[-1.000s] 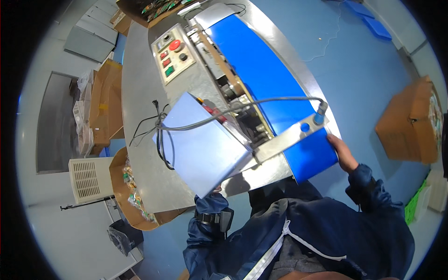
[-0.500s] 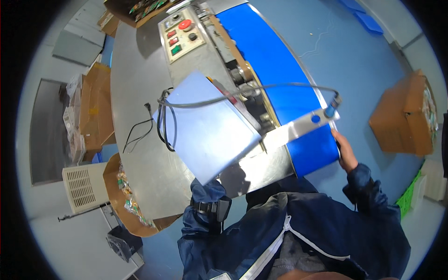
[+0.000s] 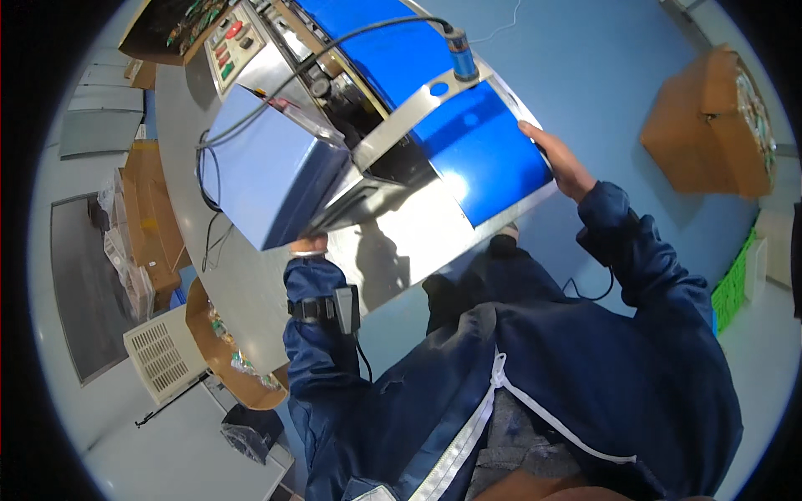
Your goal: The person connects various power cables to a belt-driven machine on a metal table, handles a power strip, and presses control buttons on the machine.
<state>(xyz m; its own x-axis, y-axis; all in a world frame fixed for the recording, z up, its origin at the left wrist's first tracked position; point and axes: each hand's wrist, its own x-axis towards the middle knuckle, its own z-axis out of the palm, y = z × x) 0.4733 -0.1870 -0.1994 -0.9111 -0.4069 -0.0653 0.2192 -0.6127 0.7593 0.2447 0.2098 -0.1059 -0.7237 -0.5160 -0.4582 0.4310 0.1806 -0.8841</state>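
Note:
My right hand (image 3: 566, 167) is at the outer edge of the blue conveyor belt (image 3: 489, 159), near its close end. Its fingers curl round that edge, partly hidden underneath. My left hand (image 3: 309, 244) reaches in below the light blue-grey box (image 3: 263, 171) of the machine; only a bit of it shows, and the box covers the fingers. A metal bracket (image 3: 401, 125) runs from beside the box out over the belt. It carries a blue cylindrical sensor (image 3: 462, 60) with a dark cable (image 3: 342, 42) looping back toward the box.
A control panel (image 3: 234, 43) with red, green and black buttons sits farther back on the steel table (image 3: 180, 125). Cardboard boxes with small packets stand at right (image 3: 693, 125), lower left (image 3: 221, 346) and top left (image 3: 138, 33). A green crate (image 3: 735, 280) is at the right.
My view has shifted, so the machine appears farther up and left. The box's near side now shows, and a bit of my left hand shows beneath it. My right hand remains at the conveyor edge.

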